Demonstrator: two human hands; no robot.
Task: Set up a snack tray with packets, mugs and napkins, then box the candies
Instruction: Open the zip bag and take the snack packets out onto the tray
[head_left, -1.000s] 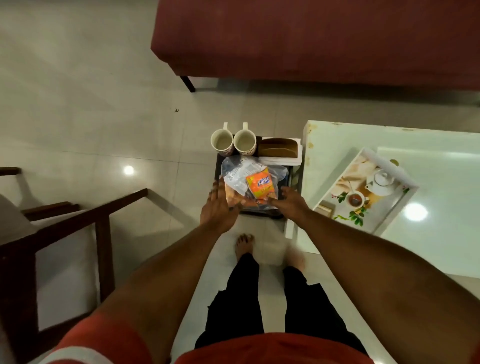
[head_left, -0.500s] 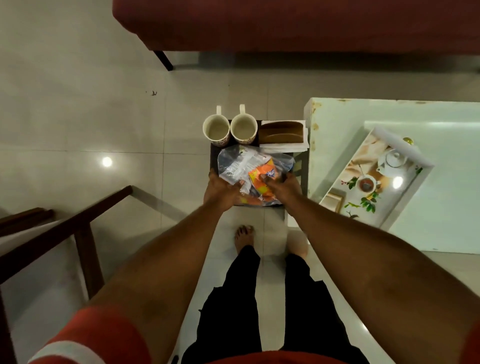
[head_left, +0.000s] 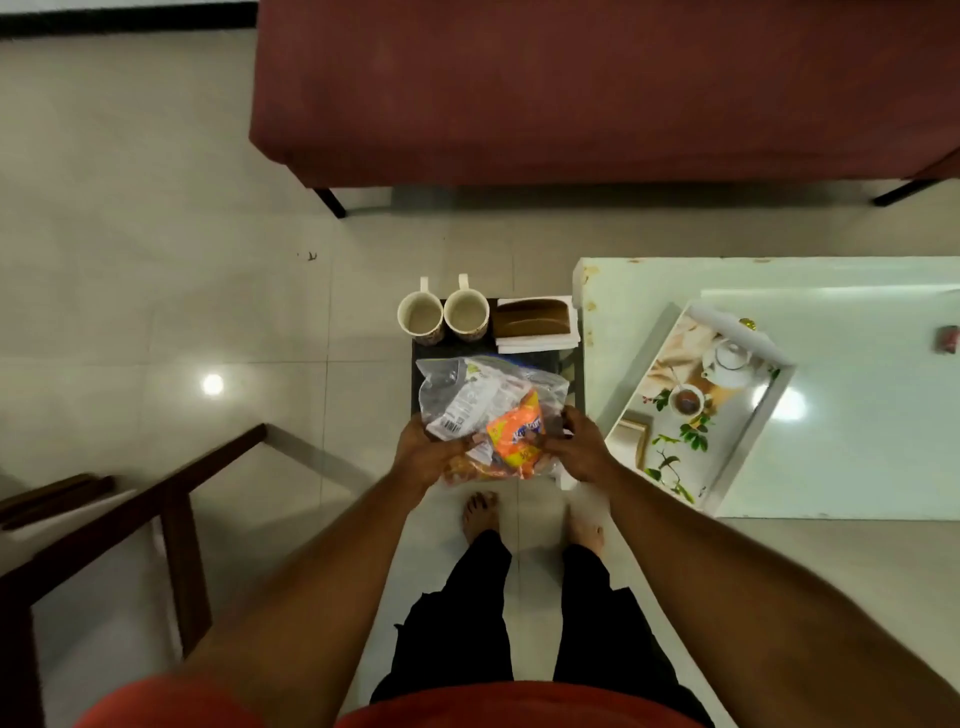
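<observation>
**Bag of packets in both hands, tray not yet loaded**

From my head camera, both hands are closed around one clear zip bag (head_left: 480, 392) of snack packets. My left hand (head_left: 423, 452) grips its near left corner with fingers curled under. My right hand (head_left: 576, 447) holds the near right side, next to the orange packet (head_left: 517, 436) inside. The bag sits between my hands, over the near part of a small dark stool (head_left: 452, 351), and I can't tell whether it still rests on it.

What worries me:
- The film looks slick and the load is lumpy, so a loose grip could let the bag slump or slide out.
- I can't tell whether the zip edge on the far side is sealed. If it's open, tipping it away from me would spill packets.
- The mugs stand just beyond my hands at the stool's far edge, so swinging the bag forward could knock them onto the tiles.

My count:
- Two mugs, one (head_left: 421, 317) beyond my left hand and the other (head_left: 466, 314) touching it.
- One napkin holder (head_left: 535, 322) over a white stack, beyond my right hand.
- One bag with at least two packets, the orange one and a silvery one with a barcode. I can't count any others.
- One printed tray (head_left: 727, 426) on the white table (head_left: 857, 441), to the right of my right hand.
- One small red thing (head_left: 948, 339) far to the right, too small to name.
</observation>
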